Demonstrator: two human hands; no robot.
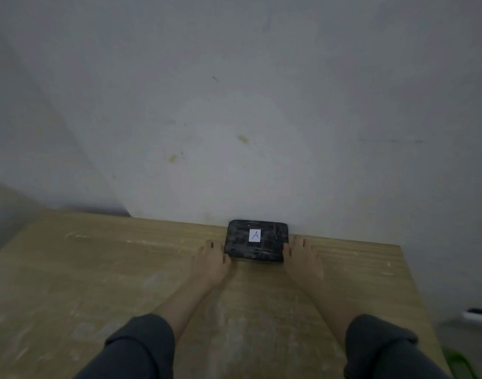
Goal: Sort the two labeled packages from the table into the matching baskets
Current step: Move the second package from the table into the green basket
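Dark grey sleeves, pushed up to about the elbow, fill the bottom of the view on both sides, and two bare forearms reach forward from them over a pale, worn wooden table streaked with lighter scuffs. A sliver of something bright green shows past the table's right edge at the bottom corner; what it is cannot be told. Further along, the left hand and the right hand lie on the tabletop with a flat black package between them, one hand at each short end. The left hand's fingers are held close together and pressed against the package's left end, with the thumb at its near left corner. The right hand's fingers are slightly apart, lying flat beside the package's right end, with the inner edge of the hand touching that end; whether the fingertips curl under the package cannot be made out. The package is rectangular with rounded corners, wrapped in shiny black film, and it lies flat at the far edge of the table, just against the wall. A small white label sits on the middle of its top face, with the letter A written on it. Beyond it rises a plain grey-white wall with a few faint yellowish marks, and a low white object is blurred at the far right.
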